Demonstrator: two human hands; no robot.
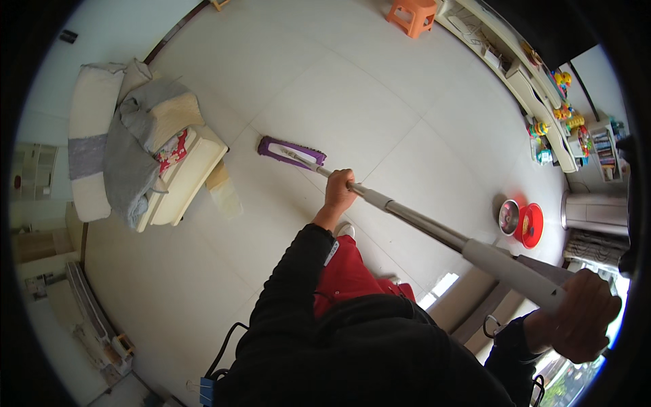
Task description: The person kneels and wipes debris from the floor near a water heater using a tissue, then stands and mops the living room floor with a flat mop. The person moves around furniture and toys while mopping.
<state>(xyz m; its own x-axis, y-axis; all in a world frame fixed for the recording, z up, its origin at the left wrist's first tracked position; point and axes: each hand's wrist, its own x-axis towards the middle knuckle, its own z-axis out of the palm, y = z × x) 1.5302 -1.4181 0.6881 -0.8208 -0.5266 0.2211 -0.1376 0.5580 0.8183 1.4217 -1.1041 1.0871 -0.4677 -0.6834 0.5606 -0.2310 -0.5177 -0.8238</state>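
A flat mop (434, 234) with a long grey and silver pole slants across the view. Its purple-fringed head (263, 146) rests on the pale tiled floor, ahead and to the left. Around the lower pole, not far from the head, my left hand (341, 190) is closed. At the pole's upper end, by the thick grey grip, my right hand (584, 317) is wrapped tight in a fist. Below the pole show my red trousers and white shoes, partly covered by my black sleeves.
To the left stands a cream sofa (193, 180) with a grey blanket (129, 142) on it. An orange stool (412, 17) is at the far end beside a cream TV cabinet (536, 102) with toys. A red basin (534, 226) and a metal bowl (508, 218) sit on the right.
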